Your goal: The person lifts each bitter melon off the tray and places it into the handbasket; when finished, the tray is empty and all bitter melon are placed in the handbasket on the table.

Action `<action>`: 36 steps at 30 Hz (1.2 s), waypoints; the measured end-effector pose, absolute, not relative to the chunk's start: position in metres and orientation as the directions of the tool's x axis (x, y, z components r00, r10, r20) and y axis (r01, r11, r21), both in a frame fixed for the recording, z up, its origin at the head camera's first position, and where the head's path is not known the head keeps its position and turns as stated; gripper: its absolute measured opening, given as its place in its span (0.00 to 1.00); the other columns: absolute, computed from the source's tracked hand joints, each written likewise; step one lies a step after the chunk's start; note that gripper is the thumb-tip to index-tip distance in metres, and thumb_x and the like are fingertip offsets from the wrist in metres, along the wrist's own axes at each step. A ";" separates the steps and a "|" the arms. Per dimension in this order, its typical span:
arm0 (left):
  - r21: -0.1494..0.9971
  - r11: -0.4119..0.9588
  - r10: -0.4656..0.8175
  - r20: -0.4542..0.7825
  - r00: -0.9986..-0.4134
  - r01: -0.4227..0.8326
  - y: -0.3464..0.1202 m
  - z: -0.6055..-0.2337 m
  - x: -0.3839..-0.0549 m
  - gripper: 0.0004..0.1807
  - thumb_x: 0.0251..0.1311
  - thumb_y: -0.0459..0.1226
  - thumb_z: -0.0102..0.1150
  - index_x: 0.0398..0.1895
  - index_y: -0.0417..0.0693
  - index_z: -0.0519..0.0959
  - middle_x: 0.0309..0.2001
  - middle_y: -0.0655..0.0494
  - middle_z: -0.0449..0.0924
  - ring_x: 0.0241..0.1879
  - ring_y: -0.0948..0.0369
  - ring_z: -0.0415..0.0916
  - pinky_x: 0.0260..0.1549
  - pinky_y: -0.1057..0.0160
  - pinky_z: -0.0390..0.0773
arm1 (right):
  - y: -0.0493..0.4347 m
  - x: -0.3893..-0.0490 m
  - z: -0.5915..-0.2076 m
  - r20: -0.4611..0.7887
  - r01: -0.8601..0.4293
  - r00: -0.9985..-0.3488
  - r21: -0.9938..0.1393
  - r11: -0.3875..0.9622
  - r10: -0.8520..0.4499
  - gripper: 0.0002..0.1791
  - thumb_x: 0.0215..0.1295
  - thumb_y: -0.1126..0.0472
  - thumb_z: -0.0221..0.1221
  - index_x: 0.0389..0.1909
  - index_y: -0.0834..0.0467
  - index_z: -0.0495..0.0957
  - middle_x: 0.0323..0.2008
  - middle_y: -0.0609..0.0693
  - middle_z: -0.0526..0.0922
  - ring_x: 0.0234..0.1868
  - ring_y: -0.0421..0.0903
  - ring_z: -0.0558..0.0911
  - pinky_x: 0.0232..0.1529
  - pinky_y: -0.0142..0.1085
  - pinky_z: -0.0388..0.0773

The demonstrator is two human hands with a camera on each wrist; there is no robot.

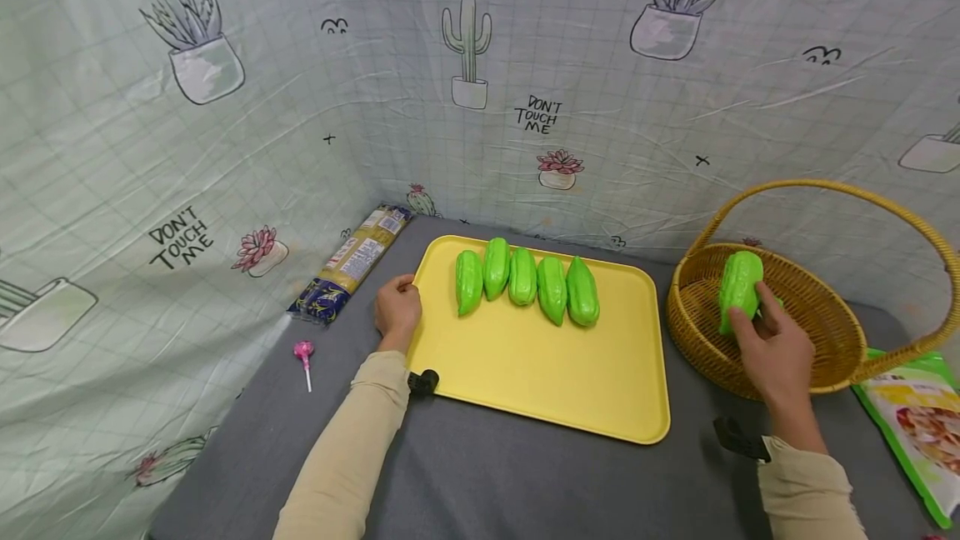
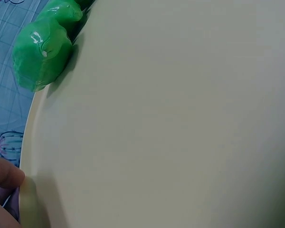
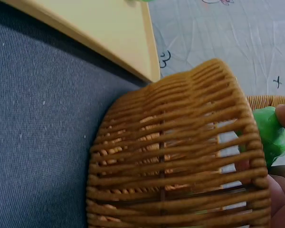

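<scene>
My right hand holds a bumpy green bitter melon between thumb and fingers, over the wicker basket. In the right wrist view this bitter melon shows just past the basket's rim. A bit of another green thing peeks out behind the fingers, inside the basket. Several more bitter melons lie side by side in a row along the far side of the yellow tray. At the tray's left edge, my left hand grips the rim, with fingertips on it in the left wrist view.
Left of the tray lies a long pack of noodles, with a pink lollipop nearer me. A tall handle arches over the basket. Beside the basket on the right is a green-edged food bag. A printed curtain hangs behind the table.
</scene>
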State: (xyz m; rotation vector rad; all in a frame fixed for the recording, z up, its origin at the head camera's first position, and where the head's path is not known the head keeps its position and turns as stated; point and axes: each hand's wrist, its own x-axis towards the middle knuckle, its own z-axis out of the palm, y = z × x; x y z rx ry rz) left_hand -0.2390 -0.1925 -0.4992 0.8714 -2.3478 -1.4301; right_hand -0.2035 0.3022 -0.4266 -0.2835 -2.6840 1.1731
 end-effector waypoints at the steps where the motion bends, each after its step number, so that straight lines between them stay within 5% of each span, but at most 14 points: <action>1: 0.871 0.337 -0.611 -0.086 -0.787 -0.357 -0.193 -0.499 -0.239 0.17 0.74 0.37 0.49 0.58 0.50 0.84 0.56 0.47 0.84 0.53 0.47 0.80 0.55 0.43 0.75 | 0.304 -0.203 -0.427 0.106 0.097 -0.961 -0.739 0.667 0.257 0.37 0.77 0.43 0.51 0.82 0.45 0.51 0.72 0.68 0.66 0.66 0.70 0.73 0.33 0.08 0.61; 17: 0.875 0.332 -0.609 -0.088 -0.788 -0.354 -0.192 -0.496 -0.238 0.17 0.74 0.37 0.49 0.57 0.49 0.84 0.56 0.47 0.84 0.54 0.46 0.80 0.57 0.42 0.74 | 0.323 -0.199 -0.427 0.095 0.171 -0.937 -0.716 0.676 0.337 0.36 0.77 0.42 0.51 0.81 0.42 0.52 0.72 0.65 0.68 0.66 0.66 0.75 0.31 0.11 0.62; 19: 0.874 0.333 -0.610 -0.087 -0.788 -0.354 -0.192 -0.496 -0.239 0.17 0.74 0.37 0.49 0.57 0.50 0.84 0.56 0.47 0.84 0.54 0.46 0.80 0.57 0.42 0.74 | 0.326 -0.199 -0.426 0.102 0.176 -0.932 -0.710 0.681 0.347 0.36 0.76 0.43 0.51 0.81 0.41 0.53 0.71 0.65 0.70 0.66 0.63 0.76 0.31 0.11 0.61; 22: 0.874 0.333 -0.609 -0.087 -0.788 -0.354 -0.192 -0.495 -0.239 0.17 0.74 0.37 0.49 0.57 0.50 0.84 0.57 0.47 0.84 0.54 0.46 0.80 0.57 0.42 0.74 | 0.330 -0.200 -0.427 0.127 0.177 -0.924 -0.693 0.699 0.360 0.35 0.76 0.43 0.52 0.81 0.42 0.54 0.68 0.67 0.74 0.51 0.37 0.86 0.31 0.13 0.60; 23: 0.874 0.332 -0.609 -0.088 -0.788 -0.354 -0.192 -0.495 -0.239 0.17 0.74 0.37 0.49 0.57 0.50 0.84 0.57 0.47 0.84 0.54 0.46 0.80 0.57 0.42 0.74 | 0.332 -0.200 -0.427 0.134 0.182 -0.920 -0.685 0.705 0.368 0.35 0.76 0.44 0.52 0.80 0.42 0.55 0.67 0.67 0.75 0.51 0.36 0.86 0.31 0.14 0.60; 28: 0.874 0.330 -0.607 -0.094 -0.789 -0.357 -0.193 -0.496 -0.239 0.17 0.74 0.37 0.48 0.57 0.49 0.84 0.57 0.47 0.84 0.53 0.46 0.80 0.56 0.43 0.74 | 0.338 -0.200 -0.430 0.151 0.194 -0.912 -0.660 0.726 0.382 0.35 0.77 0.47 0.52 0.80 0.46 0.56 0.63 0.70 0.77 0.53 0.49 0.87 0.30 0.14 0.59; 29: 0.873 0.331 -0.606 -0.094 -0.790 -0.357 -0.193 -0.496 -0.239 0.17 0.74 0.37 0.48 0.57 0.49 0.84 0.57 0.47 0.84 0.53 0.46 0.80 0.56 0.43 0.74 | 0.340 -0.200 -0.431 0.158 0.193 -0.911 -0.652 0.733 0.380 0.34 0.77 0.47 0.52 0.80 0.47 0.56 0.62 0.70 0.77 0.51 0.48 0.88 0.32 0.17 0.65; 31: 0.873 0.332 -0.606 -0.093 -0.790 -0.358 -0.193 -0.496 -0.239 0.17 0.74 0.37 0.48 0.57 0.49 0.84 0.57 0.47 0.84 0.54 0.46 0.80 0.56 0.43 0.74 | 0.343 -0.199 -0.432 0.169 0.187 -0.913 -0.637 0.747 0.372 0.34 0.77 0.48 0.52 0.80 0.49 0.56 0.60 0.72 0.78 0.37 0.27 0.84 0.38 0.29 0.76; 33: 0.872 0.335 -0.606 -0.090 -0.790 -0.357 -0.193 -0.497 -0.239 0.17 0.74 0.37 0.48 0.57 0.50 0.84 0.57 0.47 0.84 0.54 0.46 0.80 0.57 0.42 0.74 | 0.345 -0.199 -0.433 0.180 0.182 -0.913 -0.622 0.761 0.366 0.34 0.78 0.49 0.52 0.80 0.51 0.57 0.57 0.74 0.79 0.32 0.25 0.80 0.43 0.43 0.79; 34: 0.871 0.337 -0.606 -0.089 -0.791 -0.357 -0.193 -0.497 -0.239 0.17 0.74 0.37 0.48 0.57 0.50 0.84 0.57 0.47 0.84 0.54 0.46 0.80 0.57 0.42 0.74 | 0.346 -0.199 -0.434 0.179 0.182 -0.914 -0.619 0.764 0.363 0.34 0.78 0.49 0.52 0.80 0.52 0.57 0.57 0.74 0.79 0.31 0.26 0.80 0.42 0.46 0.77; 36: 0.872 0.338 -0.604 -0.088 -0.792 -0.355 -0.194 -0.498 -0.239 0.17 0.74 0.37 0.48 0.57 0.50 0.84 0.57 0.47 0.84 0.54 0.45 0.80 0.57 0.42 0.74 | 0.349 -0.199 -0.435 0.172 0.185 -0.918 -0.614 0.768 0.358 0.34 0.78 0.50 0.51 0.80 0.53 0.56 0.58 0.76 0.78 0.42 0.49 0.88 0.39 0.43 0.76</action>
